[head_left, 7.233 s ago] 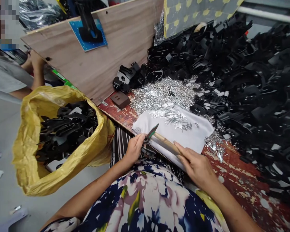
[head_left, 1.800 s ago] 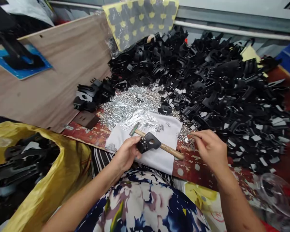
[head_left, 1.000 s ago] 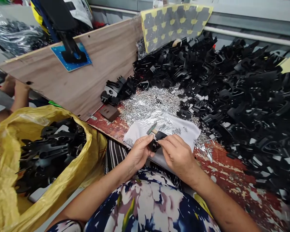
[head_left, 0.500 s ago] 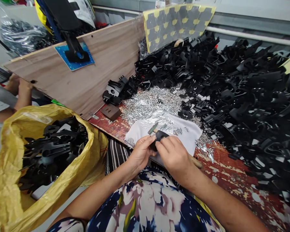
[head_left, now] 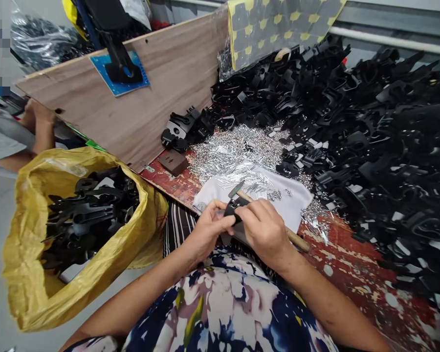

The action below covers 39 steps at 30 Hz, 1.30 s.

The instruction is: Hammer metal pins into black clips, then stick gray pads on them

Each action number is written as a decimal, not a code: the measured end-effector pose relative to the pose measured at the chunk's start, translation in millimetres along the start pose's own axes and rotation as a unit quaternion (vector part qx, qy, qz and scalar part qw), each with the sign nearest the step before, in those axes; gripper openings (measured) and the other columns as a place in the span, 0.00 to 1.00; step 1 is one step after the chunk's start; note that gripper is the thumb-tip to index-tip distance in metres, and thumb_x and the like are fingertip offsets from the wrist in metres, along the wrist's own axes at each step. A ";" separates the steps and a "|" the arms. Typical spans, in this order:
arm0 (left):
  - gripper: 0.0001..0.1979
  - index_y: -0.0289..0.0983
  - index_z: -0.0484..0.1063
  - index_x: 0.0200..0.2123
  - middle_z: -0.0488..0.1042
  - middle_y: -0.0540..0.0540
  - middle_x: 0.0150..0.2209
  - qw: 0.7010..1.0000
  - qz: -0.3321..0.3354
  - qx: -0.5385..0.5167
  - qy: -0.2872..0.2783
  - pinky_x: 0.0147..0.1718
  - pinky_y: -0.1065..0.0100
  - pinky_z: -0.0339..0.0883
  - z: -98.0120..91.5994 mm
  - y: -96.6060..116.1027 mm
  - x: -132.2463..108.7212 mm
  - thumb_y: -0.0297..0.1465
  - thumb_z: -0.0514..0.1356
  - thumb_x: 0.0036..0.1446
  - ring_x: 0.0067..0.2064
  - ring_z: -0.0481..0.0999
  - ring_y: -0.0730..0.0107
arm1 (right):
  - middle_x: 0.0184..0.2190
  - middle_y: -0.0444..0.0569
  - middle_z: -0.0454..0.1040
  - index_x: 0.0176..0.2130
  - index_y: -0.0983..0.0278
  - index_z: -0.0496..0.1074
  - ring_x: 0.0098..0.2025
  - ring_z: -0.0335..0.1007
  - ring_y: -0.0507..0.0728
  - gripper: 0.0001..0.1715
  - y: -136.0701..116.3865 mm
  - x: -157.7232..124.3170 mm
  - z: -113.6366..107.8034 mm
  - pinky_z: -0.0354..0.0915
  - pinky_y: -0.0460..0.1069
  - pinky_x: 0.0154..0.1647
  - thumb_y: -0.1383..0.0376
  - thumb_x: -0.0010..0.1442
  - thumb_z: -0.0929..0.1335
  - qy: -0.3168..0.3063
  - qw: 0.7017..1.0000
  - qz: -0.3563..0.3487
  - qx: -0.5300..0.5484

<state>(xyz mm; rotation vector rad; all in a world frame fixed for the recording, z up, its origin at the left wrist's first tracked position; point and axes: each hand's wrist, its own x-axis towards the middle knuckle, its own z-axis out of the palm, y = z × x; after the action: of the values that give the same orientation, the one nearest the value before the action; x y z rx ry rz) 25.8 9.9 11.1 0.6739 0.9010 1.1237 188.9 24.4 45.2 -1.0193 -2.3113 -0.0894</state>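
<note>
Both hands meet on one black plastic part (head_left: 231, 207) over the front edge of the table. My left hand (head_left: 211, 226) is closed round its left side, thumb and fingers pinching it. Fingers of my right hand (head_left: 263, 226) grip the part's right side and cover much of it. Under the right hand a hammer (head_left: 297, 239) with a wooden handle lies across a pale cloth (head_left: 293, 198). Its metal head shows just beyond the part. Loose silvery pins (head_left: 242, 177) are strewn on the cloth and heaped behind it.
A big heap of black plastic parts (head_left: 370, 142) covers the table's right side. A brown block (head_left: 173, 162) sits by the upright wooden board (head_left: 176, 63). At left stands a yellow sack (head_left: 16, 244) of black parts. Another person's arm (head_left: 42, 127) shows at far left.
The black part has turned in my fingers, and more of it shows between my hands. My left fingers have shifted on it. The whole view has moved slightly; the hammer lies in place.
</note>
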 end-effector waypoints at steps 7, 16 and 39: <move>0.14 0.42 0.76 0.48 0.72 0.52 0.29 0.960 0.033 0.264 0.085 0.22 0.72 0.59 -46.4 2.1 -24.3 0.40 0.65 0.61 0.24 0.67 0.71 | 0.37 0.55 0.73 0.46 0.66 0.70 0.39 0.69 0.62 0.11 33.0 -36.2 3.0 0.63 0.54 0.37 0.61 0.68 0.68 -0.140 0.983 0.104 -0.048; 0.13 0.43 0.82 0.39 0.78 0.49 0.31 0.904 0.109 0.401 0.095 0.37 0.68 0.64 -42.3 -32.3 -0.3 0.38 0.57 0.67 0.34 0.75 0.63 | 0.20 0.41 0.68 0.50 0.63 0.70 0.20 0.63 0.56 0.13 60.4 -80.7 -21.6 0.52 0.50 0.22 0.64 0.68 0.64 -0.210 0.957 0.189 -0.067; 0.15 0.41 0.78 0.44 0.70 0.51 0.27 0.911 0.136 0.370 0.124 0.33 0.68 0.59 -45.9 -29.9 -3.7 0.41 0.54 0.70 0.30 0.69 0.65 | 0.40 0.50 0.79 0.68 0.59 0.64 0.38 0.77 0.57 0.28 41.8 -87.8 -3.6 0.73 0.51 0.38 0.66 0.72 0.63 -0.171 0.971 0.156 0.068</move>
<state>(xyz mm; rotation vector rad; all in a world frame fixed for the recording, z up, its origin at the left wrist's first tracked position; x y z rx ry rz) -1.0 -2.1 -35.2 1.3277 1.5146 1.1162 265.4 -4.4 -7.7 -1.3990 -2.3797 0.3938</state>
